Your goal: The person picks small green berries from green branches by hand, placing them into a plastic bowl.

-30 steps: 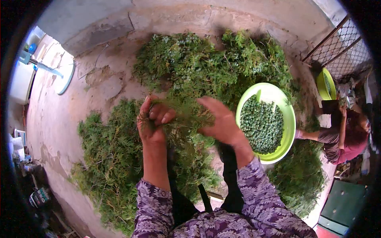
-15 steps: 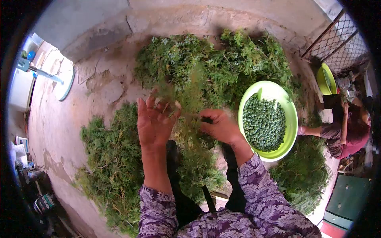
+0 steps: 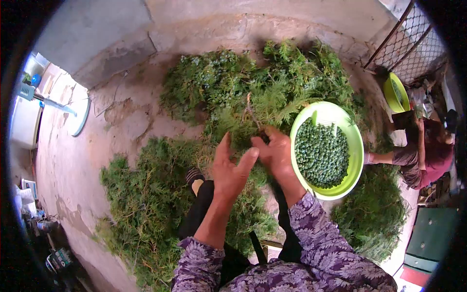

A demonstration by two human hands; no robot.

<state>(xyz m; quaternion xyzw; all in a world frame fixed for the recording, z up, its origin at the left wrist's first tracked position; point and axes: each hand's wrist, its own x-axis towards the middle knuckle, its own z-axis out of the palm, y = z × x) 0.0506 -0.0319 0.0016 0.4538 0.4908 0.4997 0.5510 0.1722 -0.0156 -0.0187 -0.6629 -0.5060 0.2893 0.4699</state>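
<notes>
The right hand point(image 3: 277, 155) is closed in a small pinch on a thin, rough brown twig point(image 3: 250, 109). The left hand point(image 3: 228, 173) is just beside it and wide, with the thumb spread well away from the fingers. Dark green leaves point(image 3: 241, 142) show between the two hands; I cannot tell if the left hand touches them. The twig is bumpy and a bit bent. Its long way runs from the right fingertips toward the far edge of the hard, pinkish-gray floor point(image 3: 73, 190), and its bare end leans a little to the left.

Near the right hand is a big, round, light green plastic basin point(image 3: 356, 160), smooth and shiny. Inside is a pile of tiny round green berries point(image 3: 321, 153), like beads. A ridged light green part point(image 3: 327, 118) shows at the basin's far side.

Soft, feathery green branches lie in heaps. The far heap point(image 3: 224, 78), near the floor's far edge, has pale berries in it. There is also a left heap point(image 3: 146, 209) and a right heap point(image 3: 374, 209). Over on the right, a yellow-green basin point(image 3: 388, 97) is near a person in a dark red top point(image 3: 430, 155).
</notes>
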